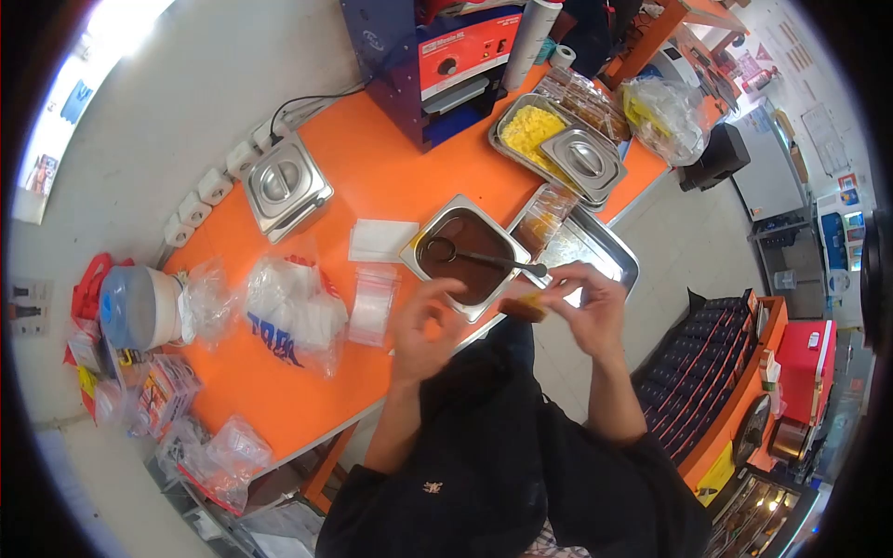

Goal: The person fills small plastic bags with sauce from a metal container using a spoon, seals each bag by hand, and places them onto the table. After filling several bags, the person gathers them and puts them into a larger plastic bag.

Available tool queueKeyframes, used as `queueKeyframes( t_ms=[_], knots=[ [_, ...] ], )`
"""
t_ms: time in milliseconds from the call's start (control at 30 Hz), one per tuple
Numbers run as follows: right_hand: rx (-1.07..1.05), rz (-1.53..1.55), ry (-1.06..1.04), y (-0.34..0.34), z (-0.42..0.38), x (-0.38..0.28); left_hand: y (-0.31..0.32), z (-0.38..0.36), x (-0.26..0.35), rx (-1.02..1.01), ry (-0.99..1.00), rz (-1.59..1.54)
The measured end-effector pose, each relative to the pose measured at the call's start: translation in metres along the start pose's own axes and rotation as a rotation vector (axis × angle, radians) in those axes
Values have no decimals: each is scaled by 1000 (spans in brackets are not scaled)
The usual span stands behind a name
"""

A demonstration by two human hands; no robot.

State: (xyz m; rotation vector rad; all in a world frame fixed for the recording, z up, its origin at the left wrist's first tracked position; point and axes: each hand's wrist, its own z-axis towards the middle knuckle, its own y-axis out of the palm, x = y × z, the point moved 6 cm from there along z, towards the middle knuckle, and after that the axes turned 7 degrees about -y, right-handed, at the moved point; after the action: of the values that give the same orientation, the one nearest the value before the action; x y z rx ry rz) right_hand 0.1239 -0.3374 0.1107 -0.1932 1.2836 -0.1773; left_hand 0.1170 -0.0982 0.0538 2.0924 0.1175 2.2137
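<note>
My right hand (591,307) pinches the top of a small clear bag (524,308) with brown and yellow contents, which hangs near the table's front edge. To its left my left hand (431,327) is raised with its fingers curved and apart, and nothing shows in it. Just beyond both hands stands a steel pan of dark brown sauce (474,272), with a black-handled ladle (484,259) lying across it. Left of the pan are flat clear bags (374,305) and a white stack (383,241). A steel tray (595,256) holds a filled packet (547,219) at the right.
A lidded steel container (287,189) stands at the back left, near a blue and red machine (460,56). Yellow food (530,129) fills a pan at the back right, partly under a lid (584,156). A large plastic bag (296,312) lies at the left.
</note>
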Motion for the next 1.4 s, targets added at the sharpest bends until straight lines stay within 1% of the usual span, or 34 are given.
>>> queueKeyframes(
  t_ms=[33, 100, 133, 167, 200, 233, 267, 300, 400, 433, 500, 533, 567, 600, 633, 700, 733, 767, 800, 833, 900, 933, 967, 1000, 1033, 1067, 1100, 1133, 1167, 1233, 1333, 1400],
  knots=[
    [9, -1, 3, -8, 2, 5, -20, 4, -9, 104, -14, 26],
    [176, -65, -13, -30, 6, 19, -70, 5, -41, 346, -164, 437],
    [213, -81, 69, -36, 6, 30, -87, 5, -57, 342, -164, 438],
    [215, -80, 72, -37, 7, 42, -105, 2, -72, 380, -192, 726],
    [265, -193, 59, -41, 8, 56, -114, -1, -87, 416, -216, 1014],
    [312, -305, 42, -45, 12, 69, -117, -5, -104, 419, -215, 1015],
    [337, -389, 66, -46, 16, 81, -119, -10, -122, 390, -247, 1100],
    [337, -383, 74, -44, 19, 95, -122, -14, -132, 356, -283, 1189],
    [373, -319, 115, -41, 27, 142, -121, -15, -150, 347, -346, 1193],
    [375, -317, 111, -40, 28, 153, -119, -13, -150, 350, -342, 1193],
    [345, -150, 239, -32, 30, 174, -116, -13, -146, 388, -379, 1235],
    [345, -134, 242, -28, 31, 182, -114, -12, -144, 391, -379, 1232],
    [341, -135, 239, -27, 33, 190, -114, -9, -141, 393, -458, 1221],
    [321, -333, 192, -27, 35, 192, -116, -7, -140, 396, -539, 1212],
    [298, -527, 141, -26, 36, 192, -119, -7, -141, 407, -543, 1213],
    [345, -631, 25, -25, 37, 177, -123, -3, -144, 414, -415, 1222],
    [375, -654, -95, -22, 37, 162, -129, -5, -149, 438, -432, 1229],
    [400, -667, -214, -15, 37, 138, -129, -6, -149, 438, -297, 1177],
    [375, -588, -214, -5, 38, 112, -129, -9, -144, 438, -161, 1127],
    [352, -511, -214, 5, 38, 84, -131, -12, -141, 467, -177, 1142],
    [236, -344, -212, 32, 31, 43, -124, -19, -133, 479, -119, 874],
    [117, -336, -302, 51, 26, 33, -121, -23, -125, 488, -126, 879],
    [1, -330, -390, 69, 21, 24, -114, -25, -111, 438, -44, 767],
    [-122, -226, -338, 89, 18, 16, -107, -28, -101, 384, 40, 653],
    [-242, -124, -284, 109, 14, 10, -106, -32, -99, 383, 39, 652],
    [-243, -126, -282, 121, 11, 8, -103, -39, -97, 360, 86, 619],
    [-309, -187, -292, 136, 8, 10, -98, -44, -91, 340, 133, 583],
    [-378, -246, -306, 147, 6, 12, -95, -49, -87, 347, 134, 582],
    [-384, -244, -311, 151, 3, 11, -89, -52, -76, 339, 162, 597],
    [-470, -269, -351, 163, -1, 7, -86, -57, -68, 338, 198, 613],
    [-463, -304, -353, 171, -7, 15, -84, -62, -65, 319, 245, 593],
    [-448, -320, -365, 169, -9, 11, -80, -63, -57, 319, 298, 710]
  ],
)
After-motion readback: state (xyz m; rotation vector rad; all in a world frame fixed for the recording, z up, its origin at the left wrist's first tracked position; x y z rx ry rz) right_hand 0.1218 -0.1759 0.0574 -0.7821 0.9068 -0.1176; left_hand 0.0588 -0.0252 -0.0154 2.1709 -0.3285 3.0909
